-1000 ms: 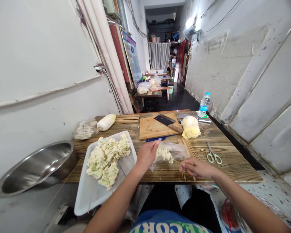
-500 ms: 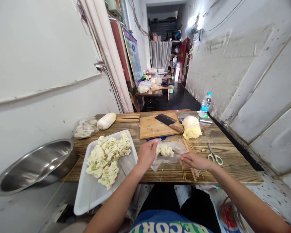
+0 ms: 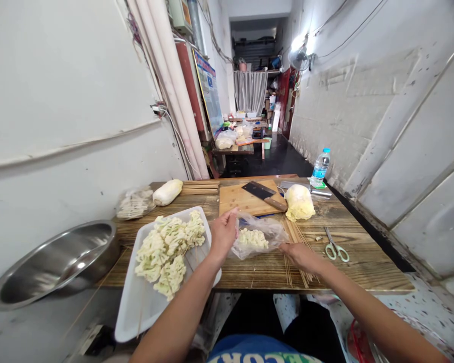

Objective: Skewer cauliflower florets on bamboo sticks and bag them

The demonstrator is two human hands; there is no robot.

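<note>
Wooden table, with a cauliflower piece set inside a clear bag

By the thumb and fingers of the left hand, drawn together in a pinch, the left end of the clear bag is held up. At the bag's other end, the fingers of the right hand are curled in narrowly; whether plastic or a stick is gripped by them cannot be told. Between the two hands, the cauliflower piece is covered by thin plastic, low over the wood.

Beside and partly under the right hand, loose thin sticks are scattered, with scissors laid farther right. Left of the left hand, more cauliflower is heaped in a white tray. Behind the bag, a cleaver is rested on a chopping board, and a yellowish cabbage is placed just beside its handle. Farther back, a water bottle is stood upright. At far left, a steel bowl is seen tilted.
</note>
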